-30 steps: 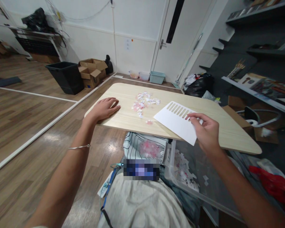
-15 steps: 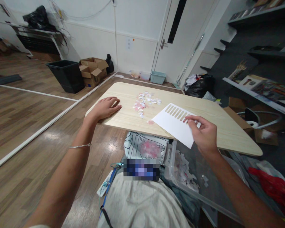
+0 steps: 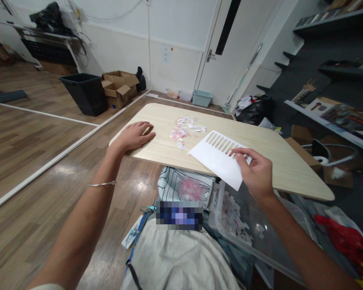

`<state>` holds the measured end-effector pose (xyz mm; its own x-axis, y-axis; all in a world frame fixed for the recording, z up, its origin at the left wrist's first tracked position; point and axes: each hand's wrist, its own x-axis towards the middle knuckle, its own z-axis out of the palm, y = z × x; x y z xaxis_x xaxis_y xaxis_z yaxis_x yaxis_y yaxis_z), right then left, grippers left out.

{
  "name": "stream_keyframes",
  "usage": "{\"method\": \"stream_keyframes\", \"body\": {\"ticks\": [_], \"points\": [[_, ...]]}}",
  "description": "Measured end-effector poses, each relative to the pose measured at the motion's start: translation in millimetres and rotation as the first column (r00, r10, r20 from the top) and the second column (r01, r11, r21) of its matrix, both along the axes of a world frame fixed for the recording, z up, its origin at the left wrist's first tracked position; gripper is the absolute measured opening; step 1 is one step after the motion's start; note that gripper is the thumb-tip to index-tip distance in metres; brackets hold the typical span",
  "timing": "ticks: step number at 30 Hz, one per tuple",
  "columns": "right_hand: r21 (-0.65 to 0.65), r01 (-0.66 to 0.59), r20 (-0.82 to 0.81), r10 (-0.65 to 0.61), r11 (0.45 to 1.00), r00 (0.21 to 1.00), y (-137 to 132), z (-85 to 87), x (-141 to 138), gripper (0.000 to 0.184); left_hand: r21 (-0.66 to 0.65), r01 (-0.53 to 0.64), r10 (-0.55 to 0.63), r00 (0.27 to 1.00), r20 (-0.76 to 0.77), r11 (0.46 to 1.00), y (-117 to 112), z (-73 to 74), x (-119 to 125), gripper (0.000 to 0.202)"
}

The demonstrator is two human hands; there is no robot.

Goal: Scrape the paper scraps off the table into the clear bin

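Note:
My right hand point(image 3: 257, 171) pinches a white sheet with a row of slots point(image 3: 216, 157) by its right edge. The sheet slants over the table's near edge, slots toward the far side. Whether it is card or plastic I cannot tell. My left hand point(image 3: 136, 136) rests on the left end of the pale wooden table point(image 3: 278, 157), fingers loosely bent and apart, holding nothing. Between the hands lie scattered white and pink paper scraps point(image 3: 181, 132). Some pink at the sheet's left corner is mostly covered by it.
Below the table's near edge, a patterned cloth point(image 3: 169, 183) holds pinkish scraps. A clear plastic bin point(image 3: 219, 209) with paper pieces stands by my right leg. Farther off are a black trash bin point(image 3: 86, 96), cardboard boxes point(image 3: 117, 90) and a light blue basket point(image 3: 202, 98).
My right hand has moved a little to the left with the white sheet, which now covers most of the pink scrap near the table's edge. My left hand stays in place.

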<state>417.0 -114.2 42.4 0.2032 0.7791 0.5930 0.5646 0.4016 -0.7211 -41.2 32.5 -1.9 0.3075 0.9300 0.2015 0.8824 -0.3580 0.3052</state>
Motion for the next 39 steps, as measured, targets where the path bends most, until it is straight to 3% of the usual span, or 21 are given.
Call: {"method": "stream_keyframes", "body": {"ticks": [10,18,24,33,39], "points": [[-0.059,0.033,0.028,-0.032,0.998,0.999,-10,6.3,1,0.022,0.01,0.011,-0.012,0.999,0.037,1.0,0,-1.0,1,0.072],[-0.062,0.004,0.011,-0.004,0.998,1.0,-9,1.8,-2,0.023,0.011,0.015,-0.015,0.999,0.045,1.0,-1,-1.4,1,0.072],[0.013,0.063,-0.015,-0.063,0.998,0.998,-4,-2.3,6,0.024,0.007,0.011,-0.011,0.999,0.049,1.0,-3,0.2,2,0.07],[0.093,0.07,-0.21,-0.049,0.993,0.976,19,0.9,42,0.071,0.01,0.013,-0.013,0.999,0.035,1.0,-2,-1.4,1,0.072],[-0.044,-0.045,-0.2,0.035,0.998,0.979,11,-5.3,24,0.069,0.017,0.019,-0.019,0.999,0.026,1.0,0,-2.1,0,0.072]]}}
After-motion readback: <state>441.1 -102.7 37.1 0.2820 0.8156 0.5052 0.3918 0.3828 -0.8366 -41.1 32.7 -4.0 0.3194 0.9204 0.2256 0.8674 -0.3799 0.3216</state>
